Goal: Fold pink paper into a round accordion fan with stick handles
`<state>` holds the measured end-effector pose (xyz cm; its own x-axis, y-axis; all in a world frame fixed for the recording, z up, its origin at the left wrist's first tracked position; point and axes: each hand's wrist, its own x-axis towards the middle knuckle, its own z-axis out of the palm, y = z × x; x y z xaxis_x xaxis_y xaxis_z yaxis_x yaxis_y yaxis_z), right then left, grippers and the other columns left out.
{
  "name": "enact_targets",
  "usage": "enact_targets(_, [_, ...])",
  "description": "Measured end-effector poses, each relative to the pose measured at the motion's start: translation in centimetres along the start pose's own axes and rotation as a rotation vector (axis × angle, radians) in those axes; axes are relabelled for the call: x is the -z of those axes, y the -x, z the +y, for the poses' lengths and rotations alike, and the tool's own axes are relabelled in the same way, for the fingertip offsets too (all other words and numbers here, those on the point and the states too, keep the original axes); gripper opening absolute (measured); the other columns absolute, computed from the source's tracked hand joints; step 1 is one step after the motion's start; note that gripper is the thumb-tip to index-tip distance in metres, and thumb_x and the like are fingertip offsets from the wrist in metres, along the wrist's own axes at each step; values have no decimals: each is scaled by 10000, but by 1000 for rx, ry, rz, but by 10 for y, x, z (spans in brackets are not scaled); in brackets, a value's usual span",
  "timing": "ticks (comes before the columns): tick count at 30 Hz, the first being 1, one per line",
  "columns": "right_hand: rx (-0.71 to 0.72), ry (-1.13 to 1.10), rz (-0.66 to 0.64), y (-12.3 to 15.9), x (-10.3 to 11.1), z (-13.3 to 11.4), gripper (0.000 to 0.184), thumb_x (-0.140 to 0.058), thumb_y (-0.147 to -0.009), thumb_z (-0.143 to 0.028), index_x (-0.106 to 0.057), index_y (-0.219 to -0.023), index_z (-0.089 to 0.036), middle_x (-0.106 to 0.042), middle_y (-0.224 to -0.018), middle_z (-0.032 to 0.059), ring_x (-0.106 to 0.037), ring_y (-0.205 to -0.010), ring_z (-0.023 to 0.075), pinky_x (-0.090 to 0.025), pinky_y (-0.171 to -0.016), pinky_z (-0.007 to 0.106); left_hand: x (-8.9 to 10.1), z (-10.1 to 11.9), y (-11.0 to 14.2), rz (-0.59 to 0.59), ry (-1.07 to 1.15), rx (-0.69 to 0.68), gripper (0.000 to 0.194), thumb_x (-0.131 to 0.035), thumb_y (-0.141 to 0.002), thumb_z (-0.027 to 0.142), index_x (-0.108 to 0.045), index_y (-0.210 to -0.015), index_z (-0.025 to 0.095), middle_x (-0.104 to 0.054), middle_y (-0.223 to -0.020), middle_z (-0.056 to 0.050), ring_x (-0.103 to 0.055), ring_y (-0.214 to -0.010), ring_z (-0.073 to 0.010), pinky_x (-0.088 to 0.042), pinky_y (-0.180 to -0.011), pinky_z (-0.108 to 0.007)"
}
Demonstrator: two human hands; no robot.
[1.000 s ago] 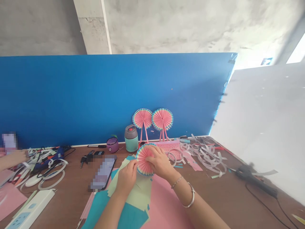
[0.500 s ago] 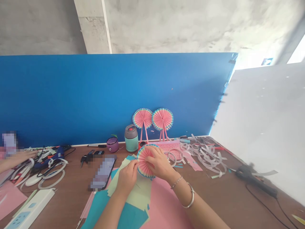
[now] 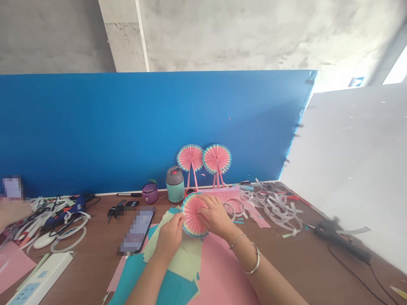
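A round pleated paper fan (image 3: pixel 192 215), pink with a blue and cream rim, is held up over the paper sheets. My left hand (image 3: pixel 172 232) pinches its left edge between thumb and fingers. Across its right side lies my right hand (image 3: pixel 216 215), fingers bent over the pleats and thumb near the centre, gripping it. Beneath are a pale green sheet (image 3: pixel 186 258), teal paper (image 3: pixel 133 275) and a large pink sheet (image 3: pixel 222 271). Two finished-looking pink fans, a left one (image 3: pixel 190 158) and a right one (image 3: pixel 217 159), lean on the blue partition with strips hanging below.
A phone (image 3: pixel 138 231), purple cup (image 3: pixel 150 192) and teal flask (image 3: pixel 175 186) stand left of centre. Tangled white strips (image 3: pixel 280 207) and a glue gun (image 3: pixel 340 241) lie right. A power strip (image 3: pixel 44 277) is at lower left, near another person's hand (image 3: pixel 15 212).
My right hand has slid slightly right and down on the fan, uncovering more pleats. My left hand keeps its pinch. The other person's hand at far left has drawn back left.
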<state>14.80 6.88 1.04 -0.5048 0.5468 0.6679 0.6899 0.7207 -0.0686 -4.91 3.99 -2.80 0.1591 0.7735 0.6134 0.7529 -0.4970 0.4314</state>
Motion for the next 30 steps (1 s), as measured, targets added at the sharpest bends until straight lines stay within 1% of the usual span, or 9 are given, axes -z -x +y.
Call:
enact_targets(7, [-69,-101,-6,1,4,-1,245,-498,-670,-48,-598,-827,-208,-511,-1228,70,-458,-1105,244,-388,-887,399,-2,-4,1,-1,-12,40,238,-312,-925,257,-547,-919,220,-669,-751,-21,-629,-657,-155,-454,-596,-239])
enact_targets(11, [-179,-152,40,2,1,3,189,-521,-707,-106,-570,-861,-205,-481,-1262,92,-443,-1134,261,-373,-920,433,-1,-3,1,-1,-5,55,235,-312,-925,261,-542,-900,219,-653,-731,-13,-612,-631,-151,-441,-579,-232])
enact_targets(14, [-310,-211,91,2,0,8,320,-575,-709,-181,-530,-1026,-196,-420,-1310,139,-378,-1221,299,-335,-965,495,1,-1,0,10,-13,65,229,-315,-927,277,-534,-885,221,-639,-716,-7,-599,-615,-152,-429,-566,-231])
enact_targets(16, [-330,-259,69,2,2,10,406,-601,-694,-199,-514,-1090,-203,-353,-1363,153,-324,-1272,318,-312,-986,521,1,0,0,12,-20,76,231,-313,-928,281,-532,-883,223,-634,-709,-3,-591,-610,-153,-421,-559,-231])
enact_targets(19, [-297,-334,15,1,3,9,365,-604,-687,-185,-544,-1046,-216,-271,-1426,138,-249,-1328,325,-269,-1024,528,0,-1,0,17,-22,85,228,-317,-926,283,-533,-879,225,-630,-706,1,-587,-604,-155,-418,-556,-233])
enact_targets(21, [-334,-404,43,0,1,8,356,-594,-690,-182,-541,-1040,-215,-288,-1423,137,-230,-1344,315,-248,-1043,520,0,-1,0,32,-13,83,228,-320,-922,283,-534,-875,222,-633,-715,-3,-593,-614,-156,-423,-563,-234])
enact_targets(24, [-593,-577,129,0,-5,13,534,-607,-678,-226,-459,-1191,-207,-405,-1342,156,-367,-1273,297,-333,-1000,484,-1,-1,0,52,10,84,233,-319,-917,279,-539,-877,215,-637,-730,-10,-599,-630,-156,-428,-571,-233])
enact_targets(27, [-946,-794,61,0,-2,20,711,-682,-634,-309,-412,-1281,-192,-544,-1206,144,-555,-1073,274,-448,-874,407,-1,-1,1,42,19,95,242,-315,-919,292,-540,-876,213,-612,-693,0,-570,-585,-150,-418,-555,-231])
enact_targets(30, [-1038,-1098,-78,0,8,22,584,-716,-614,-343,-559,-1146,-163,-670,-992,94,-642,-880,239,-487,-786,338,-2,-2,2,29,37,111,246,-316,-921,314,-537,-881,213,-595,-676,6,-549,-560,-146,-411,-551,-231])
